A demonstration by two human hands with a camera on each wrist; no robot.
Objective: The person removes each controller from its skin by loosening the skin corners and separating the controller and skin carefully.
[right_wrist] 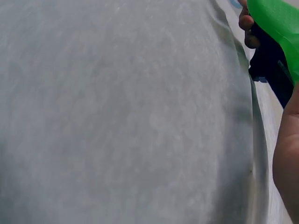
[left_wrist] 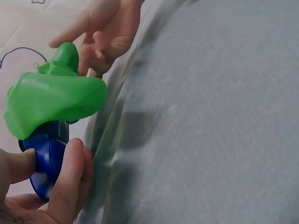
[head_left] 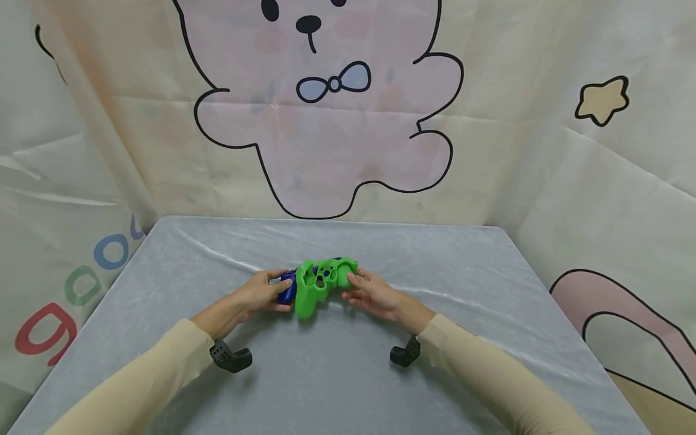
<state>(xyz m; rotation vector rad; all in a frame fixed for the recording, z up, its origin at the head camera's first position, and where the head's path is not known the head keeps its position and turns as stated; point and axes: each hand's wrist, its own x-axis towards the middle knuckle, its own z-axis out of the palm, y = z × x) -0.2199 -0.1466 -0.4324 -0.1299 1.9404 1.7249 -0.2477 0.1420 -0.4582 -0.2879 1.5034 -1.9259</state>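
A blue game controller (head_left: 287, 290) is held over the table in the head view, with a green rubbery cover (head_left: 307, 296) partly over it. My left hand (head_left: 258, 295) grips the bare blue handle between thumb and fingers. On the other side, my right hand (head_left: 379, 297) holds the cover's right grip, thumb on top and fingers below. In the left wrist view the cover's left grip (left_wrist: 60, 100) hangs loose beside the blue handle (left_wrist: 49, 161). The right wrist view shows the controller's dark underside (right_wrist: 271, 65) below the cover (right_wrist: 280, 21); most of the right hand is cut off there.
A grey velvety cloth (head_left: 337, 374) covers the table. Behind it hangs a printed backdrop (head_left: 489, 151) with a cartoon bear, with more printed fabric on both sides. Black wrist cameras (head_left: 232, 356) sit below both sleeves.
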